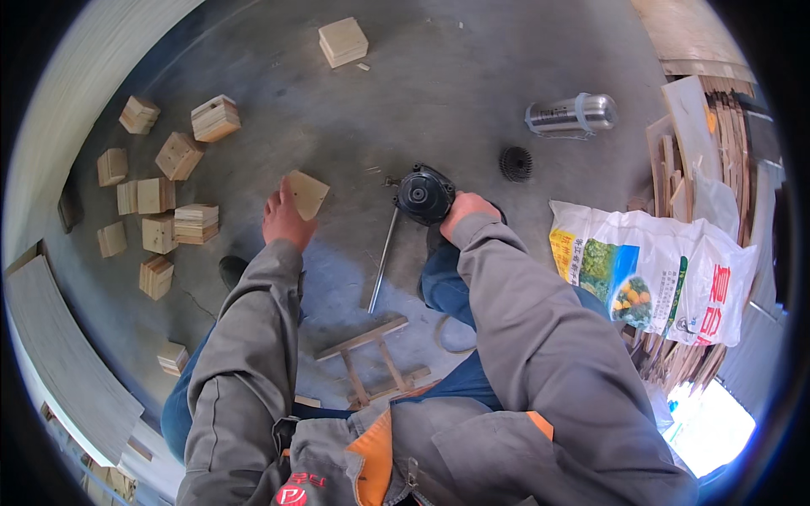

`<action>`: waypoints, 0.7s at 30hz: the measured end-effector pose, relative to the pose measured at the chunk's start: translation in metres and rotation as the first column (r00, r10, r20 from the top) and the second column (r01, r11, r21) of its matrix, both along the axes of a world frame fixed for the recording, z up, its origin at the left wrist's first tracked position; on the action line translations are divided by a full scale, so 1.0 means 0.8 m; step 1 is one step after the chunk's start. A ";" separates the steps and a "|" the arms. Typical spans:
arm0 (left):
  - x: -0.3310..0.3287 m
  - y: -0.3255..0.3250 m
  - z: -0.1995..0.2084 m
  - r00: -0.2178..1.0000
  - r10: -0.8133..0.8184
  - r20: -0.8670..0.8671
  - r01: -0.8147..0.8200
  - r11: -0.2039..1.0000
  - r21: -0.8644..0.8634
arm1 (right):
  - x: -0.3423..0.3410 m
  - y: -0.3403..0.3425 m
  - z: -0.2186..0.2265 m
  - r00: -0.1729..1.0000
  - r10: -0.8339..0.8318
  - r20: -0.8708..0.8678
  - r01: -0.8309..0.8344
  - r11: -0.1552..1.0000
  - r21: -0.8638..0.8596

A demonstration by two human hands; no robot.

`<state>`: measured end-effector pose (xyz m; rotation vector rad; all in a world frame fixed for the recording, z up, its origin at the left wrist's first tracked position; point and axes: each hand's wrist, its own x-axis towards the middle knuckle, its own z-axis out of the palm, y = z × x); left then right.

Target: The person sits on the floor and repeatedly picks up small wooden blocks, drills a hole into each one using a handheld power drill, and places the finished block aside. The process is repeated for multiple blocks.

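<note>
My left hand (288, 221) grips the edge of a square wooden block (309, 195) low over the concrete floor, its fingers along the left side. My right hand (471, 211) is closed around the handle of a black nail gun (422, 194) with a round cap, its nose pointing left toward the block. Most of the handle is hidden under the hand. A thin metal rod (384, 261) slants down from beside the gun. Right of the gun stands a dark nail coil (515, 164).
Several stacked wooden blocks (180, 156) lie at the left; another stack (342, 42) sits far ahead. A steel flask (574, 115) lies to the right, above a printed white sack (641, 270) and wood strips (732, 160). A small wooden frame (363, 339) is between my legs.
</note>
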<state>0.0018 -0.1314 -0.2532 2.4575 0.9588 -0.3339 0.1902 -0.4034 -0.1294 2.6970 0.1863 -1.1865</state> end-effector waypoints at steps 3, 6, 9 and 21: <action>0.007 0.021 0.006 1.000 -0.021 -0.021 0.021 1.000 -0.019 | 0.000 0.003 0.005 1.000 -0.009 0.013 0.009 1.000 0.001; 0.010 0.053 0.042 0.999 -0.033 -0.036 0.031 0.998 -0.048 | 0.004 0.001 0.001 1.000 0.004 0.005 -0.004 1.000 0.008; -0.005 0.112 0.079 0.999 -0.049 0.013 0.049 0.999 -0.012 | 0.001 0.005 -0.006 0.998 -0.005 0.057 0.002 0.999 0.045; -0.199 0.319 0.370 0.996 0.090 0.029 -0.093 0.886 0.454 | 0.006 -0.012 -0.040 0.988 0.100 0.122 -0.104 0.994 0.030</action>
